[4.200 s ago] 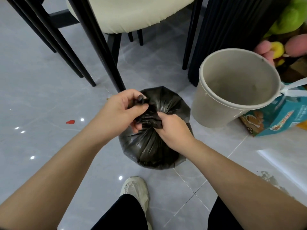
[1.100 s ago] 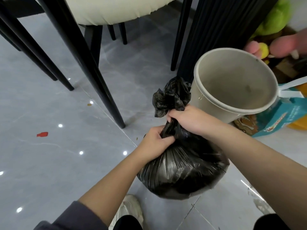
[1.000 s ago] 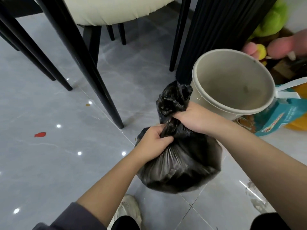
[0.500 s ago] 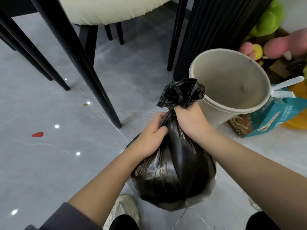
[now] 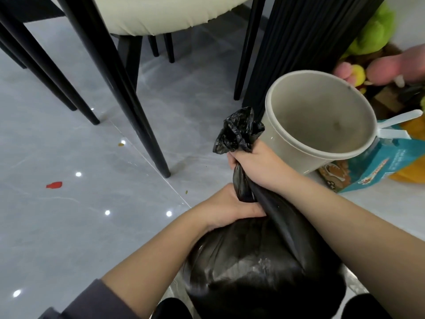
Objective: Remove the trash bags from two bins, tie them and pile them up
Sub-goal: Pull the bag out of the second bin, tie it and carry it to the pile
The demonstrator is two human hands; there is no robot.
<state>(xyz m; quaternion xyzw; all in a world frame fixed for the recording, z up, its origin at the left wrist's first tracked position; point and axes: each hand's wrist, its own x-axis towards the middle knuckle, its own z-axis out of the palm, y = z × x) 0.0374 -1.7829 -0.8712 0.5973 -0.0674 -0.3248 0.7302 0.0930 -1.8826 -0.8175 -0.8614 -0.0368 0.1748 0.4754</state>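
Right grip (image 5: pixel 255 162) fisted round neck of bag (image 5: pixel 253 272), left grip (image 5: pixel 227 210) clenched below, forearms bare, reaching forward

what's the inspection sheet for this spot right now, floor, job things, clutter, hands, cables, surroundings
surface: glossy grey tiled floor, light spots reflected.
job's things: black trash bag, full, neck gathered, no finished knot visible; beige bin beside it, no liner, empty.
clutter: red scrap and small crumbs on the floor; teal box by the bin.
grips: left hand holds the bag's neck low down; right hand holds it higher, under the loose top.
cables: nothing seen.
surroundings: black chair legs, cream seat, black ribbed column, plush toys at far right.
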